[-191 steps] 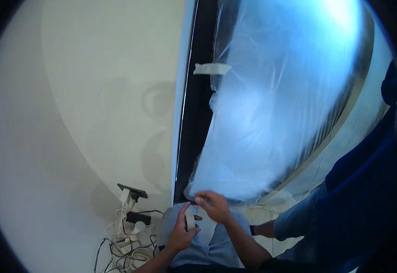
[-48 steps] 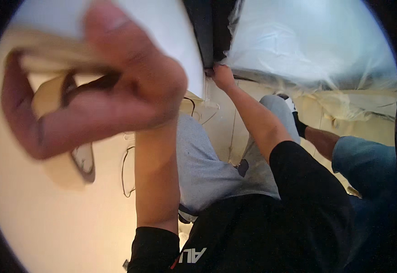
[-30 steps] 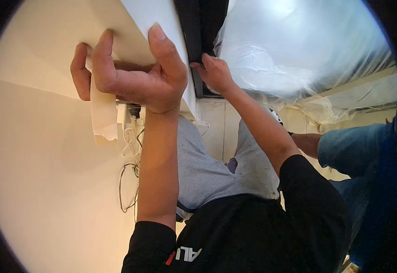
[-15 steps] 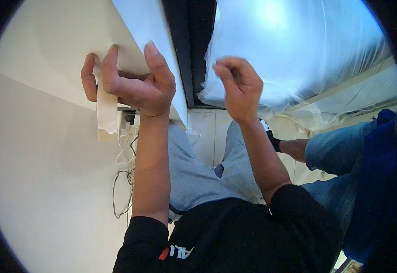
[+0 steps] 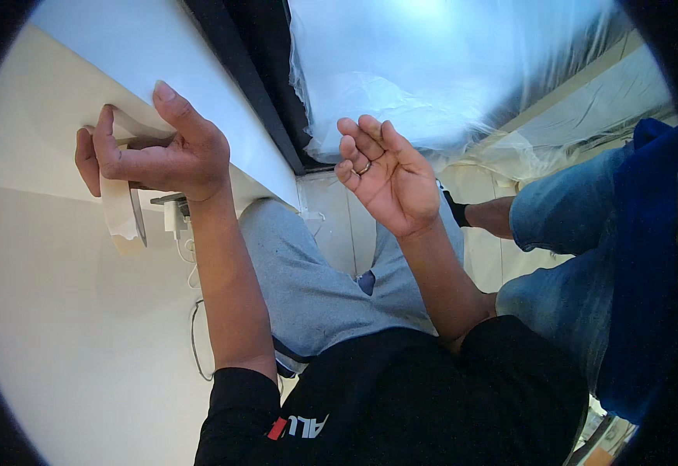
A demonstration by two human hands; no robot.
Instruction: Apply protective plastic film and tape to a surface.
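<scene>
A cream roll of masking tape (image 5: 119,210) with a ragged torn end hangs in my left hand (image 5: 160,155). Two fingers curl around its far side, while the thumb stands apart and points upward. The hand is close to the pale wall, beside a white ledge-like panel (image 5: 160,70); whether the fingertips touch the wall I cannot tell. My right hand (image 5: 389,175) is raised above my knees, palm turned up and fingers loosely bent with nothing in them. A ring (image 5: 363,168) sits on one finger. Clear plastic sheeting (image 5: 401,85) spreads just beyond that hand.
A white plug (image 5: 173,217) with cables is at the wall under my left wrist. A dark frame (image 5: 253,70) runs between panel and sheeting. Close on my right is another person's leg in denim (image 5: 564,202), with blue cloth (image 5: 641,303). Tiled floor (image 5: 335,225) shows between.
The view has shifted, and my left hand with the tape now appears further left. My right hand has turned from loosely closed fingers to an opened palm facing up.
</scene>
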